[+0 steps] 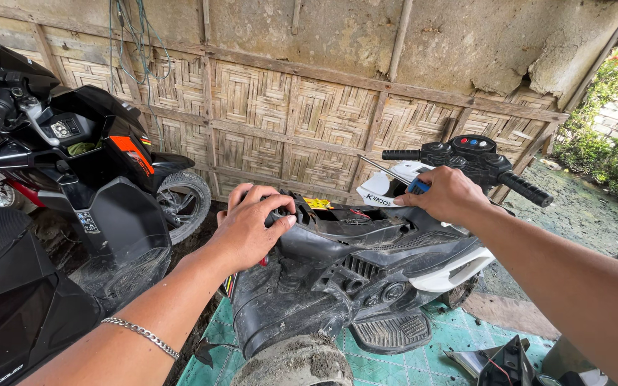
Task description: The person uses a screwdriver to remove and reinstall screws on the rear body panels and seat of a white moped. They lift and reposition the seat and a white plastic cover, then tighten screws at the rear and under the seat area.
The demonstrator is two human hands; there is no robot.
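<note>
— Screwdriver (pixel 403 179) in the right hand (pixel 446 194): fist closed round the blue handle, thin metal shaft angled up and left past the open body of the toy motorbike (pixel 355 268). What worries you there?

— Slip, mainly. If the tip jumps off, I'd judge it could skid into the exposed wires (pixel 355 213) in the opened seat cavity, or toward the left hand (pixel 248 225), which sits near.

— And that left hand?

— Fingers curled down over the rear edge of the black plastic shell, pressing on it; whether they pinch some small part underneath I cannot tell. The toy lies tipped on its side on the green patterned floor mat (pixel 459 336), so it could rock under pressure if that hold eases.

— Surfaces?

— Shell is moulded black plastic, dusty and mud-smeared, with a white fairing and ribbed footrest (pixel 393 332). Rubbery handlebar ends stick out at right. The nearest wheel (pixel 296 363) is caked with dried mud. Behind stands a woven bamboo wall (pixel 309 114); a glossy full-size black scooter (pixel 73 164) is parked left. A metal chain bracelet (pixel 141 334) circles the left wrist.
</note>
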